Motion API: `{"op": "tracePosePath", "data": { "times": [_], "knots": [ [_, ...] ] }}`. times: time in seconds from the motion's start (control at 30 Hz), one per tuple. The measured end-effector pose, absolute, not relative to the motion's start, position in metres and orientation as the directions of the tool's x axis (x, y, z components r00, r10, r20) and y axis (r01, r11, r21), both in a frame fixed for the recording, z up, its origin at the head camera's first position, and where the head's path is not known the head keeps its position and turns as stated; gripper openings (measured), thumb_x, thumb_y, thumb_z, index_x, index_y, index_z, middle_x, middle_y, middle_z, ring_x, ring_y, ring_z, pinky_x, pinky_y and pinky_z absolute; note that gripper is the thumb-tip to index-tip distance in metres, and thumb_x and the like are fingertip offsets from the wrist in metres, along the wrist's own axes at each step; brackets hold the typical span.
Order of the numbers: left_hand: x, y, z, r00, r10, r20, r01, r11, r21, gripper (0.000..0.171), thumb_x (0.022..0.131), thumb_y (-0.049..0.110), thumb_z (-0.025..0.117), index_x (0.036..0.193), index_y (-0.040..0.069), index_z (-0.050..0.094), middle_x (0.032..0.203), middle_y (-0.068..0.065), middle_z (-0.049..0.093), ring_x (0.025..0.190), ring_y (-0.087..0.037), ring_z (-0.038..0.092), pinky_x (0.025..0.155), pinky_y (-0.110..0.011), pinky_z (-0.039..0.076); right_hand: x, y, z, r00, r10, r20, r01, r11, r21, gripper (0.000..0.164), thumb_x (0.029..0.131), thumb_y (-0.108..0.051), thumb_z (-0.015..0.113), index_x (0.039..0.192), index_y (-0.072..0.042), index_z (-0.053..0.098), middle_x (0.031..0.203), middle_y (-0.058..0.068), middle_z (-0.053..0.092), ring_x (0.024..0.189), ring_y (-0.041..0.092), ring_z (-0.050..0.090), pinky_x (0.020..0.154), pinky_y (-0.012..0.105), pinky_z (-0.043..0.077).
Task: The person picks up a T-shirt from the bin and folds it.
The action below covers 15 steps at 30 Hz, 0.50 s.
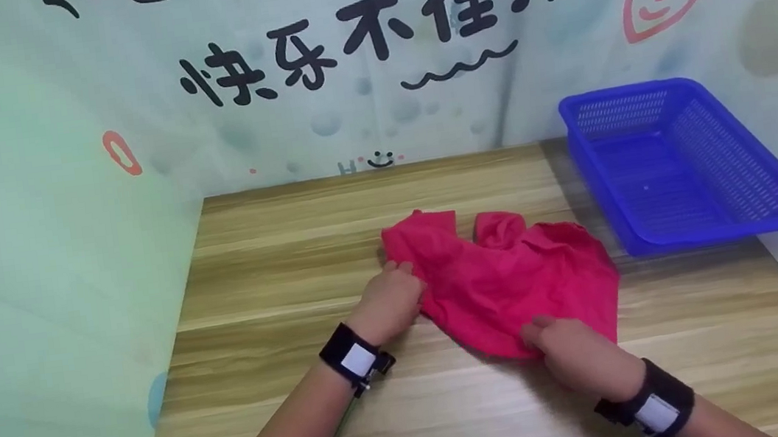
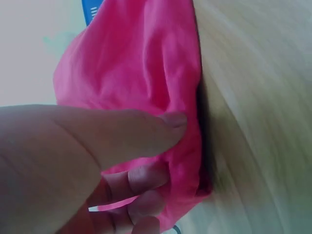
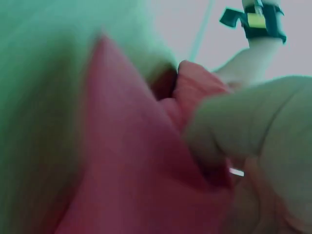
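Observation:
A crumpled pinkish-red cloth (image 1: 493, 280) lies on the wooden table, its folds and raised corners hiding its full shape. At its left edge, my left hand (image 1: 388, 304) pinches the fabric. The left wrist view shows the thumb (image 2: 146, 131) on top of the cloth (image 2: 131, 58) and the curled fingers against it below. My right hand (image 1: 587, 354) grips the cloth's near edge toward the right. In the blurred right wrist view, the cloth (image 3: 126, 146) rises to a point beside that hand (image 3: 243, 126), whose fingertips are partly hidden.
To the right of the cloth, a blue plastic basket (image 1: 613, 198) with perforated sides stands against the back and right walls. Printed fabric walls (image 1: 376, 116) border the table (image 1: 275, 255) at the back and on both sides. A black band with a white patch is on each wrist.

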<state>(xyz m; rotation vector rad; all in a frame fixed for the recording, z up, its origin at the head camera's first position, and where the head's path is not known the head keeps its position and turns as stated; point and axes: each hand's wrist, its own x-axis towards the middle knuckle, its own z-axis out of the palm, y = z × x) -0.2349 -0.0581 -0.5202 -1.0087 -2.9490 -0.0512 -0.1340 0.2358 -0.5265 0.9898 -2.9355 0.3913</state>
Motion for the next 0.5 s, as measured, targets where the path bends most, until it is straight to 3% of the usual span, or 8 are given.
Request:
{"op": "tracePosePath", "data": {
  "times": [0.03, 0.13, 0.23, 0.37, 0.5],
  "knots": [
    [-0.234, -0.058, -0.519, -0.789, 0.615, 0.019, 0.615, 0.788, 0.03, 0.004, 0.09, 0.011, 0.076, 0.091, 0.01, 0.079, 0.096, -0.008, 0.072, 0.098, -0.024, 0.066, 0.099, -0.039, 0.052, -0.135, 0.239, -0.525, -0.808, -0.578, 0.111, -0.587, 0.773, -0.243, 0.031, 0.082, 0.015, 0.06, 0.083, -0.016, 0.054, 0.074, -0.002, 0.053, 0.065, 0.016, 0.058, 0.054, 0.029, 0.046],
    [-0.228, -0.056, -0.513, -0.772, 0.635, -0.026, 0.633, 0.772, 0.065, 0.021, 0.089, 0.02, 0.082, 0.106, 0.009, 0.077, 0.104, -0.009, 0.072, 0.104, -0.025, 0.066, 0.103, -0.041, 0.051, -0.135, 0.243, -0.523, -0.827, -0.543, 0.148, -0.561, 0.779, -0.28, 0.031, 0.086, 0.015, 0.058, 0.084, -0.016, 0.055, 0.078, -0.004, 0.055, 0.07, 0.012, 0.058, 0.057, 0.026, 0.048],
    [-0.222, -0.048, -0.511, -0.738, 0.673, -0.049, 0.668, 0.739, 0.088, 0.035, 0.087, 0.025, 0.085, 0.117, 0.011, 0.074, 0.107, -0.008, 0.07, 0.105, -0.024, 0.063, 0.097, -0.04, 0.052, -0.134, 0.241, -0.524, -0.827, -0.54, 0.154, -0.558, 0.758, -0.338, 0.029, 0.087, 0.011, 0.06, 0.087, -0.018, 0.056, 0.08, -0.007, 0.052, 0.072, 0.008, 0.052, 0.06, 0.024, 0.047],
    [-0.212, -0.036, -0.513, -0.698, 0.714, -0.049, 0.71, 0.7, 0.078, 0.039, 0.083, 0.032, 0.089, 0.114, 0.014, 0.073, 0.103, -0.006, 0.069, 0.098, -0.023, 0.062, 0.086, -0.039, 0.054, -0.132, 0.236, -0.527, -0.796, -0.579, 0.178, -0.597, 0.7, -0.391, 0.024, 0.086, 0.0, 0.072, 0.093, -0.019, 0.059, 0.084, -0.009, 0.053, 0.075, 0.006, 0.052, 0.065, 0.024, 0.05],
    [-0.208, -0.029, -0.519, -0.68, 0.73, -0.069, 0.727, 0.683, 0.069, 0.036, 0.082, 0.038, 0.088, 0.109, 0.017, 0.076, 0.102, -0.005, 0.069, 0.097, -0.024, 0.062, 0.077, -0.039, 0.055, -0.13, 0.234, -0.529, -0.756, -0.601, 0.26, -0.651, 0.646, -0.399, 0.03, 0.083, -0.001, 0.082, 0.101, -0.018, 0.066, 0.09, -0.007, 0.062, 0.081, 0.007, 0.061, 0.071, 0.028, 0.058]
  ]
}}
